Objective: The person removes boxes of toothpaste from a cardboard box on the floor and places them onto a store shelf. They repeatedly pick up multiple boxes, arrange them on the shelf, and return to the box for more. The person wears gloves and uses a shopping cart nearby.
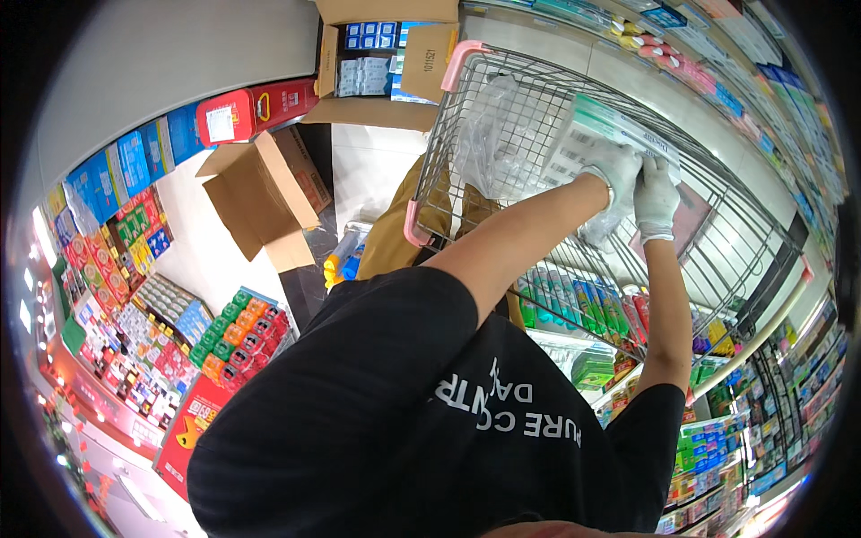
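A shopping cart point(434, 128) with a grey wire basket and pink corner guards stands before me. In it lies a pack of white and green cartons point(572, 151) bearing barcodes and print. My left hand point(613, 168), in a pale glove, grips the pack's near side with bent fingers. Close beside it, my gloved right hand point(656, 198) has its fingertips curled at the same edge. Clear plastic film point(599, 232) hangs beneath the hands; whether it is joined to the pack cannot be told. Crumpled clear plastic point(488, 138) lies in the basket's left part.
An open cardboard box point(377, 113) holding small cartons stands beyond the cart. Another open cardboard box point(255, 202) sits on the floor at left, near a red gift case point(259, 111). Stocked shelves point(733, 74) curve along the right. Canned drinks point(239, 336) are stacked at lower left.
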Demonstrator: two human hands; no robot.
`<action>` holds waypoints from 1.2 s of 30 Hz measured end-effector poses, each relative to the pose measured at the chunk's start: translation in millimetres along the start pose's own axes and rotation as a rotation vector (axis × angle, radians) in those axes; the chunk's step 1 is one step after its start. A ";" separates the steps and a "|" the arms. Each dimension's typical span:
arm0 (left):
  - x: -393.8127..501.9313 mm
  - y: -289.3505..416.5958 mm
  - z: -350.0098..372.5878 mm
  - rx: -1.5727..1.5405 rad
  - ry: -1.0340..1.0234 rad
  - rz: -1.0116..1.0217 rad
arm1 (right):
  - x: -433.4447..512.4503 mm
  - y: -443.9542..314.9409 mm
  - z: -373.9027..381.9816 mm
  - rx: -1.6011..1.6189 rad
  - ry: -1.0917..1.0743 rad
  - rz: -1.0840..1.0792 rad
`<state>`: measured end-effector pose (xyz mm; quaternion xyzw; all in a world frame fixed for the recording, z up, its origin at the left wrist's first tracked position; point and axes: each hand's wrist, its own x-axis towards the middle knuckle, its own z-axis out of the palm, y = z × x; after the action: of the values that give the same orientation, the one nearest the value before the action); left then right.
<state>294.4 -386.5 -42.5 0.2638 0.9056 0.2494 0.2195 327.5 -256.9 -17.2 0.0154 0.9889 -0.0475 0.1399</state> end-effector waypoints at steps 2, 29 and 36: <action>17.6 4.8 6.4 -0.044 -0.071 -0.090 | -0.1 3.6 5.6 -0.008 -0.038 0.042; -16.2 -49.9 -71.5 0.072 -0.482 0.255 | -36.8 2.4 -6.0 0.650 0.018 -0.118; -27.4 -60.6 -32.2 0.130 -0.327 0.331 | -54.0 9.4 2.8 0.601 0.030 0.138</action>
<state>275.9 -458.1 -44.5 0.4592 0.8164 0.1774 0.3019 380.6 -248.8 -5.7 0.1239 0.9291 -0.3280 0.1174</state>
